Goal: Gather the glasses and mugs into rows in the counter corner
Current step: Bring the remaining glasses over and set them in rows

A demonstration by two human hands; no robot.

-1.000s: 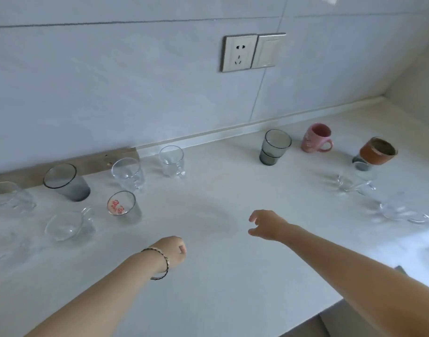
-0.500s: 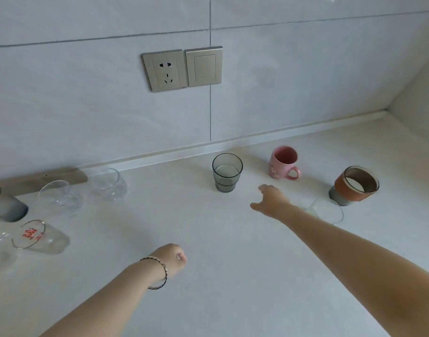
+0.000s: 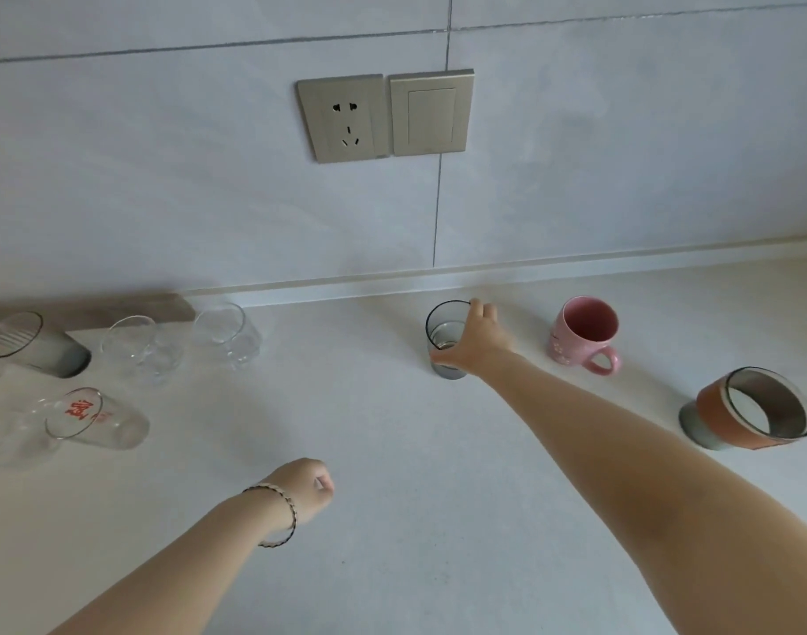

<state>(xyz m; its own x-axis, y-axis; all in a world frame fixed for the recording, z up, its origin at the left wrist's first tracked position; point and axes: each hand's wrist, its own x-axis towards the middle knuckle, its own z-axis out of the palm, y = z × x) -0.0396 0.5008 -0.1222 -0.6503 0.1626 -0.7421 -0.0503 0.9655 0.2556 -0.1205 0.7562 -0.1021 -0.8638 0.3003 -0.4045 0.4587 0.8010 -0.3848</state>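
My right hand (image 3: 472, 343) grips a smoky grey glass (image 3: 442, 327) that stands on the white counter (image 3: 415, 451) near the wall. A pink mug (image 3: 582, 334) stands to its right, and an orange-sleeved glass cup (image 3: 749, 414) sits further right. At the left several glasses are grouped: a grey tumbler (image 3: 35, 343), two clear glasses (image 3: 140, 348) (image 3: 227, 334) and a clear glass with red print (image 3: 94, 419). My left hand (image 3: 307, 485), with a bracelet at the wrist, hovers over the counter in a loose fist and holds nothing.
A socket and a switch plate (image 3: 385, 114) are on the tiled wall. A grey strip (image 3: 117, 307) lies along the wall behind the left glasses. The counter's back edge meets the wall at a raised lip (image 3: 575, 263).
My right hand reached forward and closed round the smoky grey glass. The view shifted right and closer, so the left glasses slid toward the frame edge. The left hand stayed curled.
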